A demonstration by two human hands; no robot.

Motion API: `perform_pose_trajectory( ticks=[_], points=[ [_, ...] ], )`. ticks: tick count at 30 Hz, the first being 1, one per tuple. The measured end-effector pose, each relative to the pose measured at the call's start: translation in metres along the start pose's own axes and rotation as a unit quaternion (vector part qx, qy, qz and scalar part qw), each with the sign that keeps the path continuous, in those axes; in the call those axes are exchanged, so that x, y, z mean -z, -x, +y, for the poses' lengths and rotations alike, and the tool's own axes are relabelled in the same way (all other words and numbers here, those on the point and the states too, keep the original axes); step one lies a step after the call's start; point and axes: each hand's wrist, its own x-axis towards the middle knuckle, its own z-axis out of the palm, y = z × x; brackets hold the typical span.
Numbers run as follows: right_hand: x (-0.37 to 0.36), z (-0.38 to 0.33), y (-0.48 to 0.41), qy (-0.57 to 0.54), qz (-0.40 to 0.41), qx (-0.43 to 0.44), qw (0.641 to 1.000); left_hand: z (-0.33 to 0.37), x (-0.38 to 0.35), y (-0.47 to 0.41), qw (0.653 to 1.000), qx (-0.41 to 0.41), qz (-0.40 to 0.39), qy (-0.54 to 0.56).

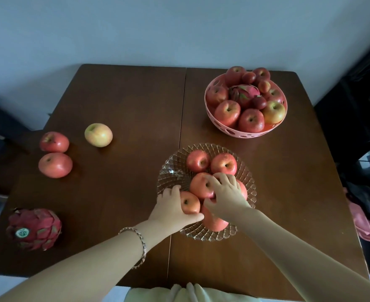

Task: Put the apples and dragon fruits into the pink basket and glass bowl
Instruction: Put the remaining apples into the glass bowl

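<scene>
Hands meet in the glass bowl [173, 168] near the table's [125, 101] middle. Left hand [171, 210] grips an apple [189, 203] at its near-left edge. Right hand [227, 195] lies with bent fingers on the middle apple [199, 188]; whether it grips is unclear. Loose apples [55, 165] and a dragon fruit [34, 228] lie left; the pink basket [240, 134] sits heaped far right.

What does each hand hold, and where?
Left hand grips an apple by its left side. Right hand lies on other apples in the glass bowl; grip unclear.
</scene>
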Motion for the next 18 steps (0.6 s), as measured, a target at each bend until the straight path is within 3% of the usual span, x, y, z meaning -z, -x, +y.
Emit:
perform_pose_trajectory(
  ticks=[4,7,10,18],
  points=[
    [0.009,-0.003,-0.01,0.01,-0.059,0.039,0.997,-0.001,0.0,-0.001,0.995,0.023,0.033,0.088],
    [0.01,-0.001,-0.016,0.04,-0.077,0.056,0.995,0.0,0.005,0.003,0.998,-0.017,0.032,0.053],
    [0.01,0.003,-0.017,0.061,-0.065,0.07,0.994,0.001,0.01,0.005,0.997,-0.078,-0.016,-0.017],
    [0.009,0.001,-0.017,0.068,-0.072,0.07,0.993,-0.003,0.012,0.007,0.995,-0.09,-0.043,0.023]
  ],
)
